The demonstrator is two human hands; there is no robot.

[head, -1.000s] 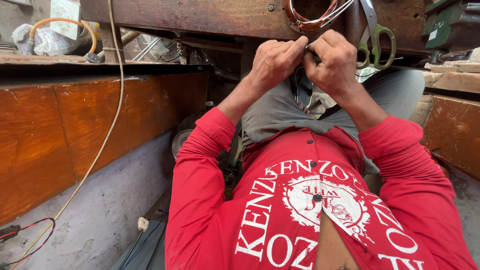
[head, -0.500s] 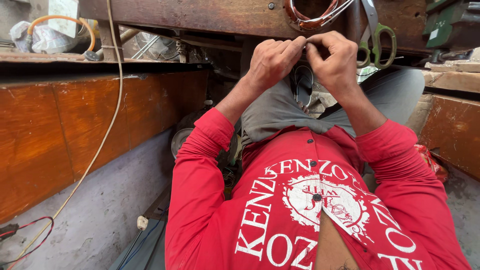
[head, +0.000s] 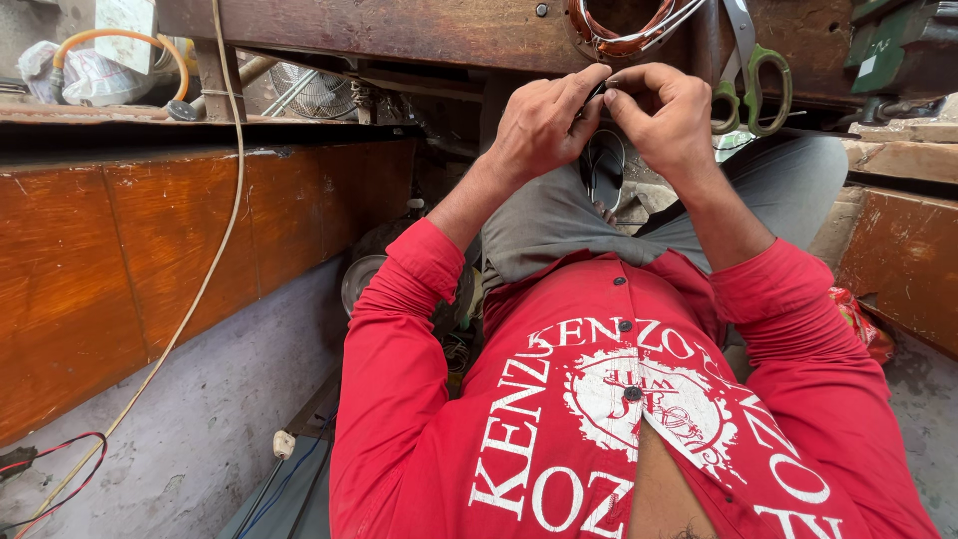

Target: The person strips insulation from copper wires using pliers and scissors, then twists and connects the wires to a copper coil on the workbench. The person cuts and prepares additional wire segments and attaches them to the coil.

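Your left hand point(head: 540, 125) and right hand point(head: 667, 118) met at upper centre of the frame, fingertips pressed together on a small dark piece point(head: 599, 92) that was too hidden to name. Thin wires point(head: 602, 165) looped down from it over your grey lap. Judging by that, the fine work at the wire end was under way and not finished: both hands were pinching, nothing had been set down, and the scissors point(head: 755, 85) just right of your right hand hung untouched.

Going left to right:
- Upper left corner: a pale rectangular card point(head: 124, 20), and below it a clear crumpled bag point(head: 88, 76) on the shelf, ringed by an orange hose point(head: 120, 42).
- Top centre: a copper coil point(head: 627, 36) hung from the beam point(head: 399, 30), just above your fingers.
- Upper right: a green box point(head: 883, 45) with a small white label.
- Right edge, lower: a red wrapper point(head: 860, 321) lay beside your sleeve.
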